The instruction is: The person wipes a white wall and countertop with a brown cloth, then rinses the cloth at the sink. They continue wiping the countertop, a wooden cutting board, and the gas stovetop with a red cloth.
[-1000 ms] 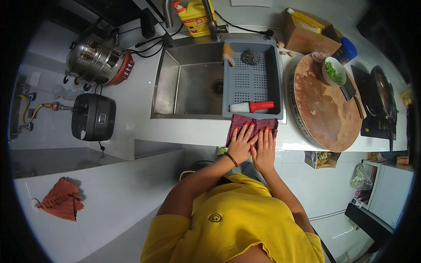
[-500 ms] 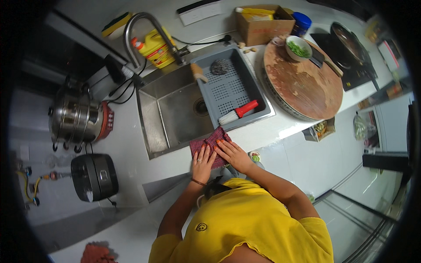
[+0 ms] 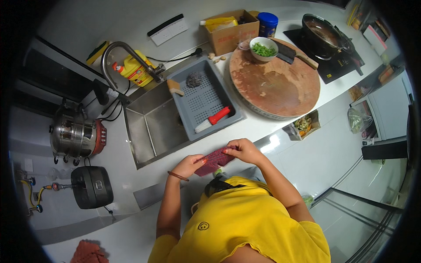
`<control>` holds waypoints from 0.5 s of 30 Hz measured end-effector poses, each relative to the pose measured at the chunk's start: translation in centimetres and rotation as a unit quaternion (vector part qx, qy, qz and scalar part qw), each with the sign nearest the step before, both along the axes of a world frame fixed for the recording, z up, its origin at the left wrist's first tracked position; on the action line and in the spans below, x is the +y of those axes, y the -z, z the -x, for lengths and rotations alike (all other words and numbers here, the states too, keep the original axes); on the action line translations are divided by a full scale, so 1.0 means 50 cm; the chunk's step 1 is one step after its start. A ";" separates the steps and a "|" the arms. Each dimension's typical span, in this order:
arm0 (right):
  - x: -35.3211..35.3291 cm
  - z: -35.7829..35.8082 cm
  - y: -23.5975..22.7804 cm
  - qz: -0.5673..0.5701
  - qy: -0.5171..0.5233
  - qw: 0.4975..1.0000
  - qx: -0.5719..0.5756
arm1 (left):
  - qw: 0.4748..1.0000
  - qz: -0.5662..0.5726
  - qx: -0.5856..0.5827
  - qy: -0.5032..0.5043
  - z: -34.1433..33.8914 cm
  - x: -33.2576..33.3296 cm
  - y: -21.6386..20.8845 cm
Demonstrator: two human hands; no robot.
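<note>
A dark red checked cloth (image 3: 215,160) is stretched between my two hands, in front of the counter edge by the sink. My left hand (image 3: 188,165) pinches its left end, with thumb and fingers closed on it. At the upper right corner my right hand (image 3: 244,151) grips the cloth the same way. Just beyond lies the grey drain basket (image 3: 183,115) set over the steel sink (image 3: 151,127). In the basket are a red-handled brush (image 3: 213,119), a steel wool scrubber (image 3: 194,79) and a wooden-looking scraper or brush (image 3: 174,87).
Right of the sink, a round chopping board (image 3: 280,94) bears a bowl of chopped greens (image 3: 263,49) and a cleaver (image 3: 289,55). A wok (image 3: 324,35) sits on the black cooktop (image 3: 335,65). At left stand a steamer pot (image 3: 72,133) and a black rice cooker (image 3: 92,187).
Both hands lay flat on the cloth at the counter edge; now they have lifted it and hold it by its ends. The view has turned somewhat to the right.
</note>
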State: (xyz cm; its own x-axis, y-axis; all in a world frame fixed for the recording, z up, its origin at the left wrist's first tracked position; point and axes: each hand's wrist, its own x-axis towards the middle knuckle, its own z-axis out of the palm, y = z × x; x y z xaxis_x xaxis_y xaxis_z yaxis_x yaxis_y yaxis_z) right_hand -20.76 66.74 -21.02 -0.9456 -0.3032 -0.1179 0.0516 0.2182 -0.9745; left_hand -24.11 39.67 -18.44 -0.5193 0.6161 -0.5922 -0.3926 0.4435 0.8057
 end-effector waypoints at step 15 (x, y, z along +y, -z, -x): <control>0.432 -0.112 -0.076 0.231 0.110 0.962 -0.099 | 0.957 -0.196 -0.070 -0.202 -0.045 0.492 -0.032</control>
State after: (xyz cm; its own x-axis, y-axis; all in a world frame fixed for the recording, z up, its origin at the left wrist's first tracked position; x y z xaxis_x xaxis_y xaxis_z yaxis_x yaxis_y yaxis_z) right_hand -15.16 88.34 -17.20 -0.9657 -0.1613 -0.2036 0.2419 -0.2728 -0.9312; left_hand -21.84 64.25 -16.83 -0.6939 0.5715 -0.4382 -0.5849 -0.0924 0.8058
